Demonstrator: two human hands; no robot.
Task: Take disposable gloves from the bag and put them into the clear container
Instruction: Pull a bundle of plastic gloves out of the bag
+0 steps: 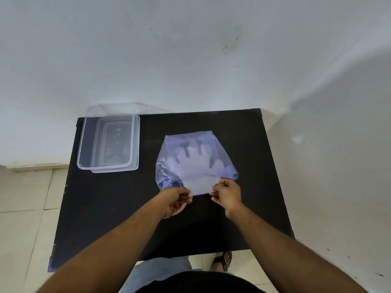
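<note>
A black table point(118, 208) fills the centre of the frame, set against a white wall point(190, 49) that takes up the upper half. The bag point(169, 153), a translucent bluish plastic pouch, lies flat on the table just right of centre, its sealed edge toward the wall and its crumpled mouth toward the person. The gloves point(190, 163), pale and translucent, lie stacked inside the bag with the fingers pointing toward the wall; their cuff end sticks out of the mouth at the lower edge of the bag. The left hand point(176, 200), just below centre, pinches the lower left corner of the cuff end between thumb and fingers. The right hand point(227, 196), just right of it, pinches the lower right corner in the same way, with the remaining fingers curled. Both forearms enter from the bottom of the frame and converge on the bag. The container point(84, 144), clear, rectangular and uncovered, stands at the upper left of the table, well apart from the bag, and holds no gloves. It rests on what appears to be its clear lid point(115, 170), whose edge shows along its lower side. A sandalled foot point(222, 261) rests on the tiled floor point(25, 197) at lower centre.
</note>
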